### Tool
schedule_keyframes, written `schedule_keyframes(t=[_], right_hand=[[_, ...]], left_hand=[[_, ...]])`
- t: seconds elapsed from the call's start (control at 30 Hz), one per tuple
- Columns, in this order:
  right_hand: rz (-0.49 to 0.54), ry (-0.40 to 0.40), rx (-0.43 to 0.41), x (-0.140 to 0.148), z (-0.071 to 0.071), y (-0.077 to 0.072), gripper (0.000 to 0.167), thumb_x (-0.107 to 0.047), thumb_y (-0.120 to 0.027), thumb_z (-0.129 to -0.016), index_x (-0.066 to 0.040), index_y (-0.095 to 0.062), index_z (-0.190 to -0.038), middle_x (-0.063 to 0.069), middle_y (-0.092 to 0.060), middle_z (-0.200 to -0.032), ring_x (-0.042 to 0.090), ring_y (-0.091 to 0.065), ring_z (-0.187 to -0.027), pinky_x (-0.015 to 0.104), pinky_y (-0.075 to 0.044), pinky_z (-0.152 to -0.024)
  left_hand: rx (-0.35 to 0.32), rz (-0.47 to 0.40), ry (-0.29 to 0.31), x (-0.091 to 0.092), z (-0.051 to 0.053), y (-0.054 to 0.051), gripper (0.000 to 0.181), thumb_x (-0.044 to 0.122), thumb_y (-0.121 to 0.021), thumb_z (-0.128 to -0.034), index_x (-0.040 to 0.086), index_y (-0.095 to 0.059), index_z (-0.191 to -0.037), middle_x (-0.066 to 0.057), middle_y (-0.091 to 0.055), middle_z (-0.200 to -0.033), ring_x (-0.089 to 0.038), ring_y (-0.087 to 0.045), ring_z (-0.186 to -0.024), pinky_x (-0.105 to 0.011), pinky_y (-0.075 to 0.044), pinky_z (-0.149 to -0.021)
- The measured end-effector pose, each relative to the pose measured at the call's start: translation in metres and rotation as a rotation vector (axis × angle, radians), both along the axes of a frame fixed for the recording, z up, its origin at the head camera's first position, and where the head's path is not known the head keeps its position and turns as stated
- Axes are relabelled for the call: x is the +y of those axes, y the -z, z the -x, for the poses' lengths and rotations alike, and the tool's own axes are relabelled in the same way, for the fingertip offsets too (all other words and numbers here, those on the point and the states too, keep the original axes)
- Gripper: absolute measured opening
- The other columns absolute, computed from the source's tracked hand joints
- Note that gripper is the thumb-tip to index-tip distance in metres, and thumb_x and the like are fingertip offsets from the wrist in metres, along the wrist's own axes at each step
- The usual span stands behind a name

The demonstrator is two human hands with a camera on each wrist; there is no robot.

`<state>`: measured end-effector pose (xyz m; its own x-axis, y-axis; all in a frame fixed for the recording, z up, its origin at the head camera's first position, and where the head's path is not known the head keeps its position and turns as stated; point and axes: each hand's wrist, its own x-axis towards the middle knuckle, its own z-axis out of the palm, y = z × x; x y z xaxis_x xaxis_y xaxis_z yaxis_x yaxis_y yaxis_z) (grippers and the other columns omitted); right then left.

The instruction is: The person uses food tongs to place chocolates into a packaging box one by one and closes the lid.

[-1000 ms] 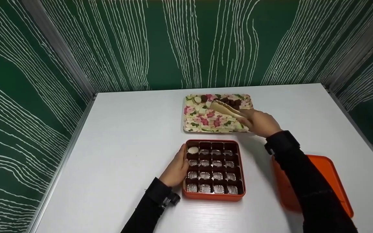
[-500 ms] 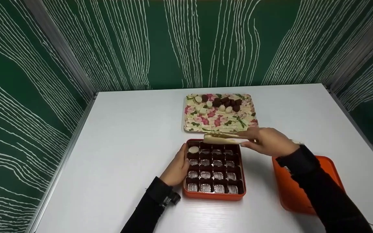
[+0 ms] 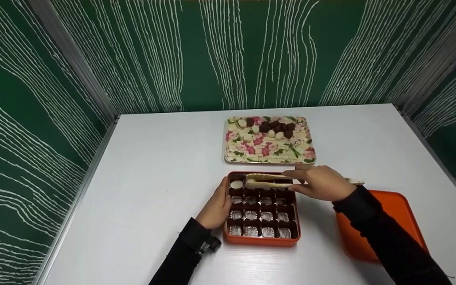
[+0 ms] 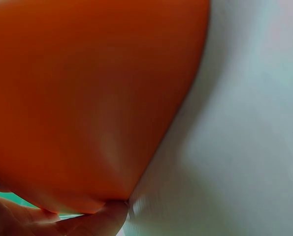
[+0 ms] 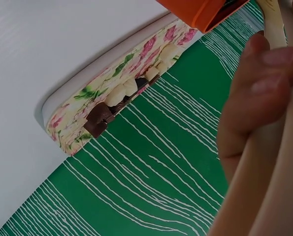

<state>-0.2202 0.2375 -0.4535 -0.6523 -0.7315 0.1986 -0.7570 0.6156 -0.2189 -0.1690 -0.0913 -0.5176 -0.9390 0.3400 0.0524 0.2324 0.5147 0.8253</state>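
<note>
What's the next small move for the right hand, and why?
Probably ease the tongs open: the right hand holds them over the box, ends just right of the white piece, while the left hand holds the box's side. The tongs' load is unclear.

A white tabletop (image 3: pixel 145 158) with a faint grain spreads under everything, catching a bright sheen at its near side, and an orange lid or shallow tray (image 3: pixel 400 211) lies on it at the near right, partly hidden. Behind the far edge stands a green far panel (image 3: pixel 196 59) streaked with wavy white lines. Grey posts (image 3: pixel 75 57) mark the far corners, where similar side panels (image 3: pixel 14 134) meet it left and right.
</note>
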Motion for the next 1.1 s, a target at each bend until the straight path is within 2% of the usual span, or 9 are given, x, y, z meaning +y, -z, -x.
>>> schedule_keyframes(t=[0.33, 0.47, 0.6, 0.73, 0.9, 1.1], right_hand=[[-0.007, 0.000, -0.044, -0.001, 0.003, -0.002, 0.040, -0.025, -0.072, -0.097, -0.006, -0.070, -0.131, 0.018, -0.069, -0.129, 0.039, -0.063, -0.122, 0.055, -0.057, -0.093], [0.026, 0.027, -0.063, 0.000, 0.011, -0.003, 0.042, -0.026, -0.071, -0.098, -0.005, -0.068, -0.134, 0.016, -0.070, -0.127, 0.036, -0.067, -0.113, 0.054, -0.057, -0.090], [0.080, 0.100, -0.084, -0.001, 0.026, -0.005, 0.047, -0.026, -0.071, -0.098, -0.002, -0.064, -0.138, 0.019, -0.069, -0.125, 0.035, -0.068, -0.106, 0.054, -0.057, -0.087], [0.106, 0.189, -0.113, -0.005, 0.047, -0.006, 0.051, -0.025, -0.070, -0.099, -0.001, -0.058, -0.142, 0.024, -0.065, -0.129, 0.038, -0.067, -0.103, 0.055, -0.055, -0.087], [0.056, 0.290, -0.149, -0.015, 0.071, -0.002, 0.056, -0.026, -0.067, -0.100, 0.002, -0.052, -0.146, 0.028, -0.062, -0.130, 0.043, -0.065, -0.105, 0.059, -0.052, -0.091], [-0.010, 0.385, -0.197, -0.028, 0.092, 0.007, 0.055, -0.026, -0.065, -0.101, 0.002, -0.050, -0.146, 0.028, -0.063, -0.127, 0.043, -0.065, -0.103, 0.060, -0.051, -0.089]], left_hand=[[-0.017, -0.024, 0.005, 0.000, 0.001, 0.002, 0.063, 0.001, -0.037, -0.1046, -0.014, -0.007, -0.158, -0.034, -0.015, -0.163, -0.042, -0.019, -0.153, -0.049, -0.016, -0.126], [-0.020, -0.008, -0.001, 0.000, 0.000, 0.002, 0.063, 0.002, -0.037, -0.1045, -0.014, -0.007, -0.158, -0.035, -0.015, -0.163, -0.043, -0.020, -0.152, -0.050, -0.016, -0.126], [-0.006, 0.002, 0.000, -0.001, 0.001, 0.002, 0.063, 0.003, -0.038, -0.1045, -0.014, -0.009, -0.158, -0.035, -0.016, -0.163, -0.043, -0.021, -0.152, -0.050, -0.017, -0.126], [0.006, 0.004, 0.001, -0.001, 0.002, 0.002, 0.063, 0.003, -0.038, -0.1044, -0.015, -0.009, -0.157, -0.035, -0.017, -0.163, -0.042, -0.021, -0.152, -0.049, -0.017, -0.126], [0.004, -0.001, 0.003, 0.000, 0.003, 0.003, 0.063, 0.003, -0.037, -0.1047, -0.014, -0.008, -0.158, -0.035, -0.017, -0.163, -0.041, -0.021, -0.152, -0.048, -0.017, -0.126], [-0.003, -0.001, 0.009, -0.001, 0.001, 0.002, 0.062, 0.003, -0.036, -0.1052, -0.014, -0.008, -0.158, -0.035, -0.017, -0.163, -0.042, -0.021, -0.152, -0.049, -0.018, -0.126]])
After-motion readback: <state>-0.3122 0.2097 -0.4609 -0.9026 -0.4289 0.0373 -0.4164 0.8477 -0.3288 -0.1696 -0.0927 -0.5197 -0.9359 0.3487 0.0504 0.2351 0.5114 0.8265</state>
